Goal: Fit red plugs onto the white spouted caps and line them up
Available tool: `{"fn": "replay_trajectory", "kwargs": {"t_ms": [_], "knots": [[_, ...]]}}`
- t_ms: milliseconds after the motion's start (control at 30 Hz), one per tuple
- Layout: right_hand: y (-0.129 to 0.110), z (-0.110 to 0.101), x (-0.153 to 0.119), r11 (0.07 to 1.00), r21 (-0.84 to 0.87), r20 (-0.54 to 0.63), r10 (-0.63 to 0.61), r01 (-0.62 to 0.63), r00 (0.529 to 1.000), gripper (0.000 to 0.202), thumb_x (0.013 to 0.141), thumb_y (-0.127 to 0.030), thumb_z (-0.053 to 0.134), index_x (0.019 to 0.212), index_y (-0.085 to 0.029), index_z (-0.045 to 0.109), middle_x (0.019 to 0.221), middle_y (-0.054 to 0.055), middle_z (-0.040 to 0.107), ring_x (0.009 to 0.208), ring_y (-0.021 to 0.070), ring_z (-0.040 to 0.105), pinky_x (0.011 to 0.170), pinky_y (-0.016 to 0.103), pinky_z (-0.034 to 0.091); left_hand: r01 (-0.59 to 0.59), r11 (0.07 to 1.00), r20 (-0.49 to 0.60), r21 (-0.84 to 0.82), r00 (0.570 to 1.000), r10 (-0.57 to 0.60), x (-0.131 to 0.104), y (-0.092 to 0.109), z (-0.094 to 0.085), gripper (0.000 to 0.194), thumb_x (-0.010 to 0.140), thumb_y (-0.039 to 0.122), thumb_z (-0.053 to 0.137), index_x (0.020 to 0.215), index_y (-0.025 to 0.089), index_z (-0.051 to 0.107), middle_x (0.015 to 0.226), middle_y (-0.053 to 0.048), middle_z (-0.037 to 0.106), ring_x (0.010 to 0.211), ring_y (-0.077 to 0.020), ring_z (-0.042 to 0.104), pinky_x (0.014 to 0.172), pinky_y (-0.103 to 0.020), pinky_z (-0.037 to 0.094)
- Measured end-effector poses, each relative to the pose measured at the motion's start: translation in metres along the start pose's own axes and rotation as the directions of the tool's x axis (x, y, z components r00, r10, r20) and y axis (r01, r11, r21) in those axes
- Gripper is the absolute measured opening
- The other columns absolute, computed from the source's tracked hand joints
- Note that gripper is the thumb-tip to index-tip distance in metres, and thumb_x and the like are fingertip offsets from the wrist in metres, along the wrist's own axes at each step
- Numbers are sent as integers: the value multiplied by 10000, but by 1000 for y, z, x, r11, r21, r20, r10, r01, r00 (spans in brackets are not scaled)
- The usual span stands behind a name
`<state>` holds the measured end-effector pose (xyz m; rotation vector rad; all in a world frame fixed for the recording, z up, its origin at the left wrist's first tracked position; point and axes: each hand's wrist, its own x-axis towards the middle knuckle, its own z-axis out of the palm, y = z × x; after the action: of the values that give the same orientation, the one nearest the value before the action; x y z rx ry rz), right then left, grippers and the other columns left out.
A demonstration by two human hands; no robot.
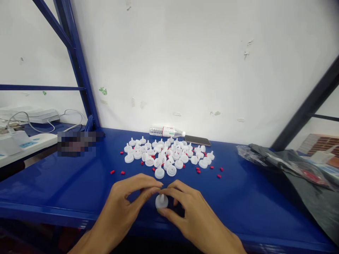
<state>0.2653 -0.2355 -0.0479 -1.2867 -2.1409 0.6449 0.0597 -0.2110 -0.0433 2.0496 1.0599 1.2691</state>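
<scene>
A white plastic cap with a narrow spout (161,201) stands spout up near the table's front edge. The thumb and fingers of my right hand (189,206) close around its side. Just above and left of the spout, my left hand (129,195) makes a pinch with thumb and forefinger; whatever lies between those fingertips is hidden. Beyond both hands spreads a loose pile of similar white spouted caps (159,173), some upright and some tipped over. Small red plugs (123,173) lie among the caps and on either side of them.
Behind the pile a clear water bottle (166,132) lies on its side beside a dark phone (197,140), close to the white wall. Grey plastic bags (288,165) cover the right end of the blue table (87,183). A white power strip (34,143) is at far left.
</scene>
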Motion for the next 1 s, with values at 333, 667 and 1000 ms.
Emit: {"fn": "replay_trajectory", "kwargs": {"t_ms": [333,667,1000], "knots": [[2,-4,-3,996,88,13,18,-19,1000,91,923,-296,736,1009,-270,723,1008,-29,656,822,125,621,732,235,472,86,992,127,-89,989,-74,-5,-7,14,166,893,222,710,943,313,839,912,43,831,811,-178,787,754,-228,609],[5,-1,-3,993,79,-28,88,-86,996,441,838,-261,814,1239,-323,643,1010,-35,673,808,141,612,726,256,478,-86,995,150,-48,984,92,-4,-6,19,203,909,137,666,932,270,816,922,4,797,811,-140,747,743,-189,566],[7,0,-4,992,53,-12,112,-111,994,464,884,-333,761,1320,-388,610,1089,-21,661,843,156,611,800,287,516,142,725,29,674,976,-218,-1,-19,-83,155,769,278,620,686,282,751,712,17,780,604,-218,708,535,-265,448]]}}
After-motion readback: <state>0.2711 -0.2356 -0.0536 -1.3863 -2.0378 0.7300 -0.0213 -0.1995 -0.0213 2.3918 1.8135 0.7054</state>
